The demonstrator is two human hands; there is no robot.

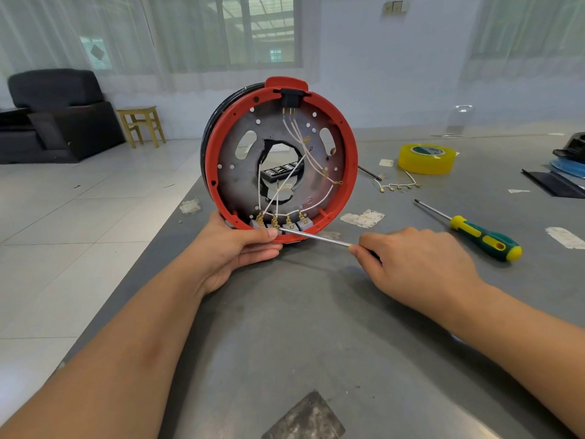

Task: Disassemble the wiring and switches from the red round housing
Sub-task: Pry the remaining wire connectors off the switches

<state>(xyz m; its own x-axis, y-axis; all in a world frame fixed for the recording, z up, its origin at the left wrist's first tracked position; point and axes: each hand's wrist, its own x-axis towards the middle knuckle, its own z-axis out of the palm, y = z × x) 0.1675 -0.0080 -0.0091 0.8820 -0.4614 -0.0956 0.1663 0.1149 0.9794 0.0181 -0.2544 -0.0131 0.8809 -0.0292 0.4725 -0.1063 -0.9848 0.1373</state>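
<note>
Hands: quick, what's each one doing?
Left hand: holds the red housing upright.
Right hand: grips a thin screwdriver, tip at the switches.

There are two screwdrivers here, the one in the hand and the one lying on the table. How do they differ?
The thin screwdriver is gripped by the right hand, which hides its handle; the green-and-yellow screwdriver lies untouched on the table, its handle in plain view. The thin one's tip sits at the switch terminals in the red housing; the other's tip points at nothing. Both have slim metal shafts.
</note>
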